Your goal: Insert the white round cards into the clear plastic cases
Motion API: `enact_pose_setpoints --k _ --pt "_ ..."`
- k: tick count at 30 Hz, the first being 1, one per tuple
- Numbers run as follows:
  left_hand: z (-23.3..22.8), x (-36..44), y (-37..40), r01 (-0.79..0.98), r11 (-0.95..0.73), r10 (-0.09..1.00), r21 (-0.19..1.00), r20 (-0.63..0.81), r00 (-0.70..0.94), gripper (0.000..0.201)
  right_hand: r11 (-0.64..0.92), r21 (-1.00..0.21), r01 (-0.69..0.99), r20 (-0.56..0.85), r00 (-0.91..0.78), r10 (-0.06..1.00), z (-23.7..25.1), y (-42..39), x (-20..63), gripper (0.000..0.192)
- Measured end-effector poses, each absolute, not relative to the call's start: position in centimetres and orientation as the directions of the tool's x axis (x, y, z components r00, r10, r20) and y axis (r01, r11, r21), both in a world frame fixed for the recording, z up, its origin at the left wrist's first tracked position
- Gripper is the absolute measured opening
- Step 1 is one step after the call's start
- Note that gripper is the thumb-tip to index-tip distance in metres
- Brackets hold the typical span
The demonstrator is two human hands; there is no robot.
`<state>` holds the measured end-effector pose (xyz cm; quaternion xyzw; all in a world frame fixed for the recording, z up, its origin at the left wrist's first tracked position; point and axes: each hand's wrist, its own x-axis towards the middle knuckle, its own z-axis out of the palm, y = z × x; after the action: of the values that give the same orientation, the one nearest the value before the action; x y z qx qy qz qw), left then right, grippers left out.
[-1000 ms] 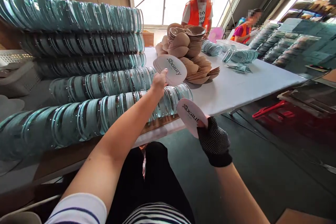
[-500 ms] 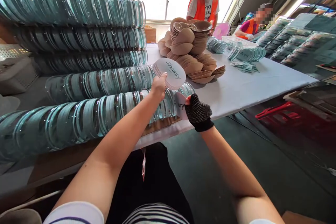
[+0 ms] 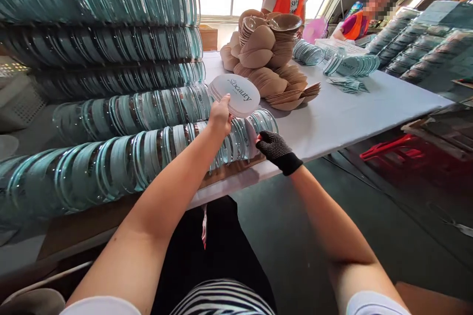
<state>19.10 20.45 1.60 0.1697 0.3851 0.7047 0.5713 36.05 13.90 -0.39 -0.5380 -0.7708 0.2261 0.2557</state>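
Step in hand, as I read it: setting one printed card into the front row of clear containers [image 3: 121,165], near its right end.

Left hand [image 3: 220,117]: bare, gripping a stack of oval white cards [image 3: 242,92] by the near edge, thumb on top, "Sbeauty" print facing up. Stack is held above the right part of the rows.

Right hand [image 3: 276,151]: dark dotted glove, fingertips bare, pinching a single card [image 3: 251,135] by its right side. Card is on edge, steeply tilted, part of the lettering visible, right up against the clear plastic. Can't tell whether it's inside a container or just in front of one.

Row sits on a brown board [image 3: 240,164] near the front edge of the bench [image 3: 332,125]. Beige cup-shaped pieces [image 3: 257,54] are piled just beyond the card stack, apart from both hands.

Next move calls for lining the card up with the gap, sliding it in without bending the edge, then letting go cleanly. Left hand should hold the stack level so the top card stays easy to peel off.

Risks, I'd guess: card catching on a rim, or the right hand nudging neighbouring containers out of line.
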Motion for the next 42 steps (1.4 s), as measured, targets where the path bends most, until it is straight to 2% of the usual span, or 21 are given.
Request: enact_pose_setpoints --k 2,4,7,11,14,16,17,20,21,22,23,24,26,27,29,33,36,37,39,40,42 --pt "1.6 19.0 20.5 -0.701 -0.050 0.936 0.711 -0.211 -0.281 0.011 0.299 -0.702 0.646 0.097 -0.329 0.939 0.5 14.5 37.0 0.018" --pt "1.6 19.0 20.6 -0.709 -0.060 0.935 0.703 -0.209 -0.287 0.010 0.325 -0.669 0.668 0.072 -0.378 0.923 1.1 15.0 37.6 0.021" --pt "1.5 19.1 20.6 -0.699 -0.061 0.929 0.712 -0.215 -0.300 0.014 0.387 -0.445 0.808 0.084 -0.392 0.916 1.2 15.3 37.0 0.021" --pt "1.5 19.3 20.5 -0.677 -0.042 0.930 0.735 -0.218 -0.294 0.018 0.301 -0.100 0.948 0.166 -0.282 0.945 0.3 14.0 34.5 0.028" --pt "1.5 19.4 20.4 -0.665 -0.056 0.932 0.745 -0.200 -0.302 0.016 0.290 0.043 0.956 0.175 -0.293 0.940 -0.2 12.6 33.7 0.035" --pt "1.5 19.4 20.4 -0.669 -0.068 0.930 0.740 -0.196 -0.311 0.016 0.296 0.005 0.955 0.152 -0.293 0.944 -0.4 12.2 33.9 0.035" --pt "1.5 19.5 20.3 -0.675 -0.072 0.928 0.734 -0.199 -0.316 0.016 0.293 -0.072 0.953 0.125 -0.283 0.951 -0.6 12.3 34.1 0.034" --pt "1.6 19.6 20.2 -0.686 -0.092 0.925 0.722 -0.192 -0.326 0.018 0.211 -0.491 0.845 -0.015 -0.251 0.968 -1.5 13.0 34.6 0.036" --pt "1.7 19.7 20.2 -0.684 -0.101 0.926 0.722 -0.183 -0.330 0.018 0.163 -0.604 0.780 -0.048 -0.240 0.969 -1.8 13.3 34.6 0.040" --pt "1.7 19.7 20.1 -0.681 -0.110 0.928 0.724 -0.170 -0.331 0.019 0.136 -0.658 0.741 -0.052 -0.224 0.973 -2.1 13.4 34.6 0.043" --pt "1.7 19.8 20.1 -0.676 -0.120 0.930 0.727 -0.156 -0.333 0.019 0.140 -0.649 0.748 -0.018 -0.199 0.980 -2.3 13.4 34.5 0.043" --pt "1.8 19.8 20.1 -0.671 -0.127 0.932 0.731 -0.142 -0.332 0.019 0.168 -0.583 0.795 0.034 -0.184 0.982 -2.4 13.4 34.4 0.041" --pt "1.7 19.8 20.0 -0.653 -0.125 0.935 0.747 -0.132 -0.330 0.018 0.240 -0.370 0.898 0.131 -0.205 0.970 -2.2 13.3 34.1 0.033" --pt "1.7 19.7 20.0 -0.642 -0.120 0.934 0.757 -0.134 -0.332 0.016 0.255 -0.320 0.913 0.129 -0.224 0.966 -1.9 13.3 34.1 0.029" --pt "1.5 19.6 20.1 -0.618 -0.114 0.928 0.778 -0.138 -0.346 0.013 0.250 -0.394 0.884 0.034 -0.258 0.966 -1.3 13.3 34.3 0.025" --pt "0.7 19.6 20.8 -0.579 -0.152 0.919 0.801 -0.101 -0.381 0.008 0.144 -0.756 0.638 -0.191 -0.427 0.884 -1.0 13.3 35.4 0.037" --pt "0.2 19.9 21.5 -0.532 -0.203 0.906 0.822 -0.048 -0.420 0.005 0.094 -0.824 0.559 -0.199 -0.440 0.876 -1.1 13.5 36.0 0.041" --pt "0.1 19.9 21.5 -0.516 -0.222 0.902 0.828 -0.026 -0.430 0.005 0.116 -0.806 0.581 -0.153 -0.393 0.907 -0.8 13.7 36.1 0.041" --pt "0.4 20.0 21.1 -0.500 -0.256 0.897 0.828 0.011 -0.441 0.005 0.207 -0.771 0.603 0.081 -0.229 0.970 0.1 14.4 36.2 0.043" --pt "0.7 20.1 20.4 -0.505 -0.265 0.898 0.821 0.020 -0.440 0.005 0.266 -0.752 0.603 0.237 -0.129 0.963 0.8 14.9 36.2 0.045" --pt "1.5 19.9 18.4 -0.546 -0.242 0.918 0.802 0.007 -0.397 0.003 0.348 -0.678 0.648 0.474 0.024 0.880 2.1 15.8 36.2 0.050"
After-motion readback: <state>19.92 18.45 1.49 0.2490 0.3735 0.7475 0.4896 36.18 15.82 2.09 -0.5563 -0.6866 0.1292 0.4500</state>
